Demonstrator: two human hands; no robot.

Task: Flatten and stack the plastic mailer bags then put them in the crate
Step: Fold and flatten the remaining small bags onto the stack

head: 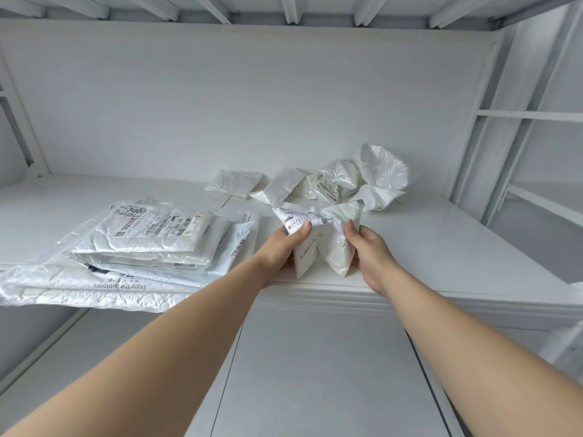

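While it stands bunched on end at the front edge of a white table (441,247), a crumpled white mailer bag (318,247) is held from both sides by a person reaching fwd w/ bare arms. The left grip (284,249) is closed on the bag's L flank, thumb pressed over a printed shipping label (296,220) near the top; its fingers are hidden behind the plastic. The right grip (370,252) is closed on the opposite flank, thumb up against the creased film, fingertips curling round the lower edge. The bag's bottom touches the tabletop, and its top spreads into two folded lobes btw the thumbs.

Just behind the held bag, toward the back R, a loose pile of crumpled mailers (356,181) sits on the table, some w/ labels showing, the tallest puffed up at far R. Beside that pile, to its L, one folded mailer (233,182) lies flat near the back wall (252,105).

On the L side, just L of the left arm, a stack of flattened mailers (148,244) lies in layers, smaller pkgs on top, larger ones beneath, barcodes & label text facing up. The bottom sheet overhangs the front edge & carries a printed slogan (121,286), "Enjoy the outdoors", upside down from the camera's side.

Overhead, white slats (290,7) run across the top of the view. White metal frame rails (504,121) rise at R, beyond the table's end.
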